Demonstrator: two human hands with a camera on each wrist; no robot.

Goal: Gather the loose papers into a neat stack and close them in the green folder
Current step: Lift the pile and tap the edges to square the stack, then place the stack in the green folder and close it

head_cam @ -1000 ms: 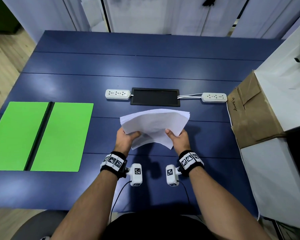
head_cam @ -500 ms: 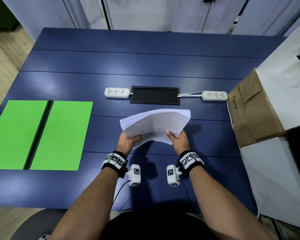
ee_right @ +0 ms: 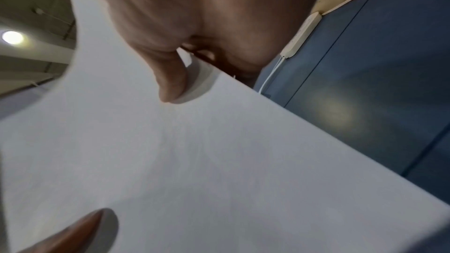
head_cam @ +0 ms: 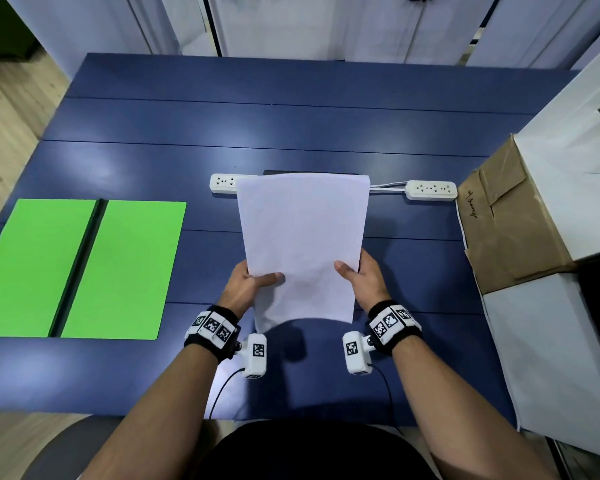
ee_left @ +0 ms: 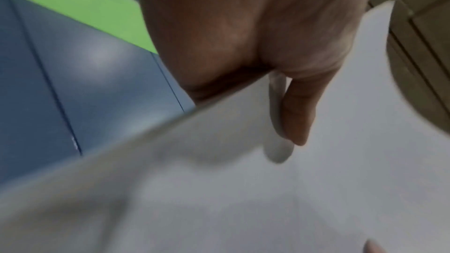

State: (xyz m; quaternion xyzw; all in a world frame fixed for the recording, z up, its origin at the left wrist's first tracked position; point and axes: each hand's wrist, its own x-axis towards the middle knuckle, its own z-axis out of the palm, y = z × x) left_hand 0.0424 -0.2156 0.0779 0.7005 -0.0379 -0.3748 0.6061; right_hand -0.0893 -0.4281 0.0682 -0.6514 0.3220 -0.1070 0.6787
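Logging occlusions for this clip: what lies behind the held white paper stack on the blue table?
Behind the white paper stack, a sliver of a flat black rectangular panel shows, and the left white power strip passes partly behind it. The rest of the panel is covered.

The person's forearms are bare, with no sleeves showing. Each wrist carries a black band [head_cam: 211, 328] faced with white square tiles printed in black-and-white fiducial patterns; the right wrist's band [head_cam: 392, 323] shows three such tiles. A small white camera housing [head_cam: 256, 355] hangs from the left band, another [head_cam: 355, 352] from the right, each bearing one printed square marker. A thin black cable [head_cam: 222, 386] trails from the left housing. The torso wears a dark garment [head_cam: 312, 452]
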